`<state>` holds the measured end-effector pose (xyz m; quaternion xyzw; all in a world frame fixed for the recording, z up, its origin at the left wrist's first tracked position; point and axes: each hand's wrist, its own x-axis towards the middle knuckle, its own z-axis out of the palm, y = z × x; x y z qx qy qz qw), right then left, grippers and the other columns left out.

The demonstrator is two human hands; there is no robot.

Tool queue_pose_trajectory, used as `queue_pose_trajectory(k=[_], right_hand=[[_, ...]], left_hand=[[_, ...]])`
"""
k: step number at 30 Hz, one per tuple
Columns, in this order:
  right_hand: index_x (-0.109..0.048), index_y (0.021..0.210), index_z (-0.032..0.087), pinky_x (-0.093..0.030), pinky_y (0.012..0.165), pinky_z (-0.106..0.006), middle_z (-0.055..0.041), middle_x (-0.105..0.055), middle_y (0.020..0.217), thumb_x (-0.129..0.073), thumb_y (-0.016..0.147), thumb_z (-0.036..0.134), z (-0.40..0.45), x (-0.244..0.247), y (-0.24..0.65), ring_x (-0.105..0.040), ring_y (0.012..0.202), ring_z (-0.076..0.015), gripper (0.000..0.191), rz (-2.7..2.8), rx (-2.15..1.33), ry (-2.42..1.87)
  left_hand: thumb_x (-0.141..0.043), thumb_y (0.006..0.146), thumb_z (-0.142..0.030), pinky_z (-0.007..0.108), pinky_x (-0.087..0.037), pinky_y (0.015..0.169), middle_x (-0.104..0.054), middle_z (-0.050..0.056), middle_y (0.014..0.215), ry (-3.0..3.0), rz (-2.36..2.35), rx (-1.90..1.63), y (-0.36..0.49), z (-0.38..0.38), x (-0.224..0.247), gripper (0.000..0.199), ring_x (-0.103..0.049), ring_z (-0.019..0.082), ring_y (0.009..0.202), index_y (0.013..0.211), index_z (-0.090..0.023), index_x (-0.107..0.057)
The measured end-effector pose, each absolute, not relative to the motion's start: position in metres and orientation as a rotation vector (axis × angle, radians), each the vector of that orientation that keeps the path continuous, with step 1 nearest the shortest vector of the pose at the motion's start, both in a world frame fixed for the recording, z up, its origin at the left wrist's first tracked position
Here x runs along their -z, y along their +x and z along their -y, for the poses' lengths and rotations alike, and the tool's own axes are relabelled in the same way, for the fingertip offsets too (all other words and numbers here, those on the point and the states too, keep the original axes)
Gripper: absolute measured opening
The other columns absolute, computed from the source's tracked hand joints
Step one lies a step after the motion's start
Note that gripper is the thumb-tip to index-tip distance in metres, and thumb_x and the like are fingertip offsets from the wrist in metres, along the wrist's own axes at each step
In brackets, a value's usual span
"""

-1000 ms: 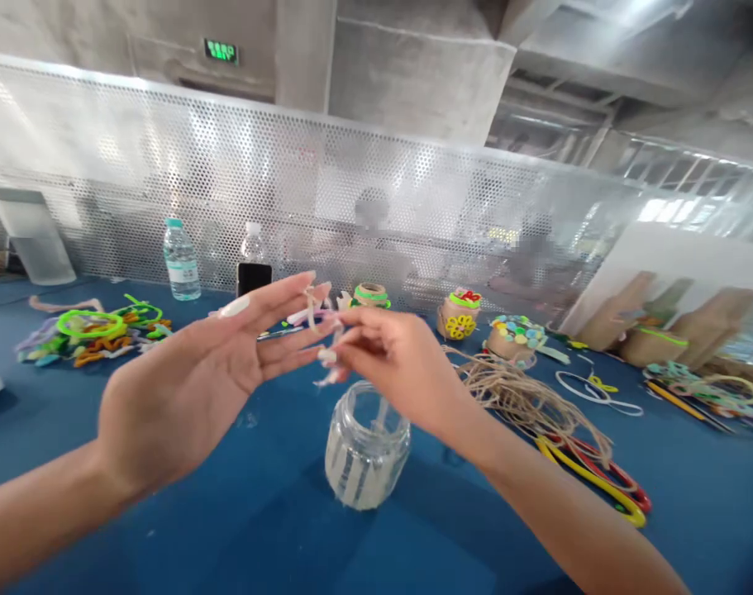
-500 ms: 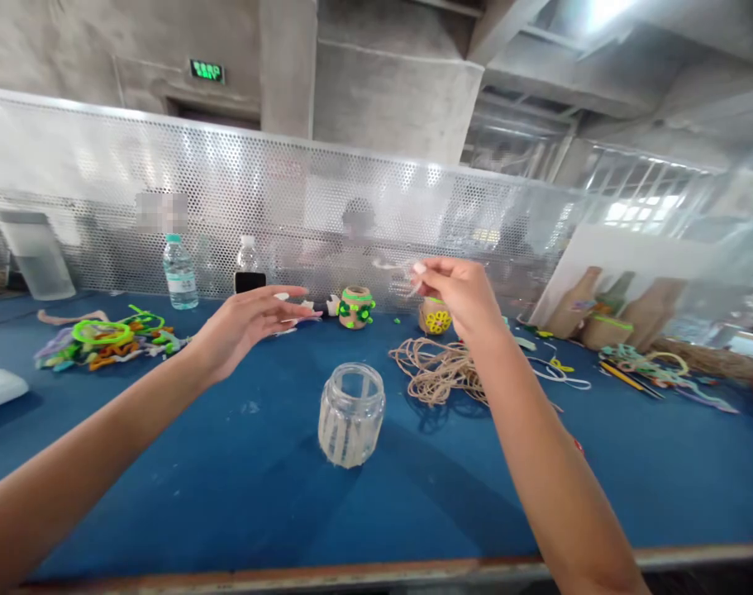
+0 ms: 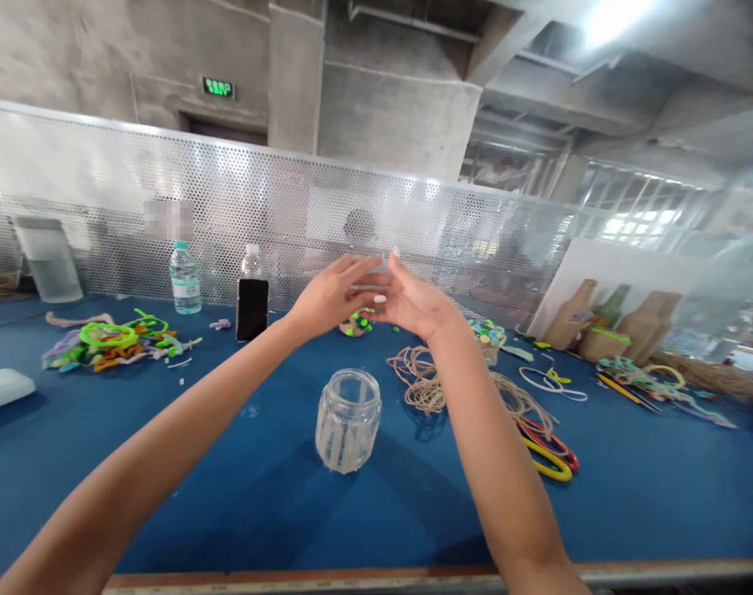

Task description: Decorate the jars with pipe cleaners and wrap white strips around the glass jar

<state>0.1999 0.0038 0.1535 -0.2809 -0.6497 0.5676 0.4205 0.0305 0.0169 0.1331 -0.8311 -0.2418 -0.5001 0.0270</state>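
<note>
My left hand (image 3: 339,291) and my right hand (image 3: 417,299) are raised together above the back of the blue table (image 3: 240,487), their fingertips meeting or overlapping. The fingers of both are apart, and I see nothing held in either. Below them a clear glass jar (image 3: 348,421) stands upright with whitish strips around its sides. Behind the hands a small jar with green decorations (image 3: 355,325) is partly hidden. Tangled brown twine (image 3: 422,382) lies right of the glass jar, partly behind my right forearm.
A phone (image 3: 252,309) leans on a bottle; another water bottle (image 3: 184,279) stands further left. Colourful pipe cleaners (image 3: 112,343) lie at the left. Scissors with red and yellow handles (image 3: 553,463) lie at the right. A perforated metal screen (image 3: 227,182) borders the back.
My left hand has moved right and my right hand left, so they now meet. The whitish strand at my right fingertips no longer shows. The phone and scissors have come into fuller view.
</note>
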Motion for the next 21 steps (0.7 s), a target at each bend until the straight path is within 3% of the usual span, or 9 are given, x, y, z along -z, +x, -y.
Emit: queue_pose_trajectory(k=[3, 8, 14, 17, 19, 21], right_hand=[[-0.069, 0.088, 0.017, -0.054, 0.069, -0.03, -0.0097, -0.07, 0.084, -0.032, 0.092, 0.066, 0.0, -0.154, 0.204, -0.066, 0.081, -0.0187, 0.062, 1.675, -1.433, -0.739], [-0.069, 0.087, 0.016, -0.053, 0.068, -0.027, -0.0112, -0.071, 0.088, -0.03, 0.092, 0.068, -0.002, -0.152, 0.209, -0.066, 0.079, -0.0171, 0.065, 1.684, -1.34, -0.855], [-0.066, 0.098, 0.018, -0.055, 0.068, -0.027, -0.0106, -0.071, 0.096, -0.033, 0.093, 0.064, -0.013, -0.148, 0.215, -0.067, 0.083, -0.0164, 0.057, 1.595, -1.466, -0.872], [-0.059, 0.108, 0.017, -0.055, 0.068, -0.027, -0.0127, -0.069, 0.099, -0.038, 0.094, 0.057, -0.023, -0.145, 0.228, -0.066, 0.076, -0.0153, 0.047, 1.39, -1.322, -0.947], [-0.051, 0.122, 0.013, -0.056, 0.072, -0.028, -0.0156, -0.066, 0.103, -0.032, 0.097, 0.053, -0.028, -0.142, 0.229, -0.065, 0.078, -0.0164, 0.051, 1.26, -1.212, -0.979], [-0.038, 0.135, 0.01, -0.056, 0.076, -0.031, -0.0167, -0.064, 0.102, -0.025, 0.096, 0.057, -0.03, -0.139, 0.218, -0.066, 0.086, -0.0194, 0.062, 1.185, -1.234, -0.923]], left_hand=[[-0.061, 0.083, -0.022, 0.035, -0.053, 0.085, -0.073, 0.008, 0.097, -2.684, 0.805, 1.752, 0.036, -0.025, -0.134, 0.024, -0.067, 0.021, 0.09, 0.104, -0.017, -0.071], [-0.065, 0.081, -0.029, 0.031, -0.055, 0.072, -0.075, 0.007, 0.094, -2.744, 0.845, 2.096, 0.036, -0.029, -0.129, 0.024, -0.069, 0.021, 0.083, 0.099, -0.017, -0.074], [-0.063, 0.082, -0.024, 0.034, -0.052, 0.085, -0.076, 0.007, 0.093, -2.426, 0.972, 2.153, 0.034, -0.036, -0.122, 0.02, -0.07, 0.021, 0.087, 0.097, -0.017, -0.075], [-0.059, 0.087, -0.027, 0.034, -0.051, 0.091, -0.075, 0.006, 0.093, -2.181, 0.922, 2.377, 0.027, -0.041, -0.122, 0.021, -0.069, 0.019, 0.092, 0.101, -0.018, -0.072], [-0.055, 0.089, -0.027, 0.033, -0.052, 0.092, -0.074, 0.006, 0.097, -2.079, 0.827, 2.531, 0.024, -0.045, -0.123, 0.022, -0.069, 0.018, 0.095, 0.104, -0.017, -0.069], [-0.053, 0.09, -0.023, 0.032, -0.048, 0.099, -0.07, 0.009, 0.112, -2.144, 0.716, 2.576, 0.026, -0.048, -0.124, 0.027, -0.065, 0.018, 0.107, 0.114, -0.016, -0.064]])
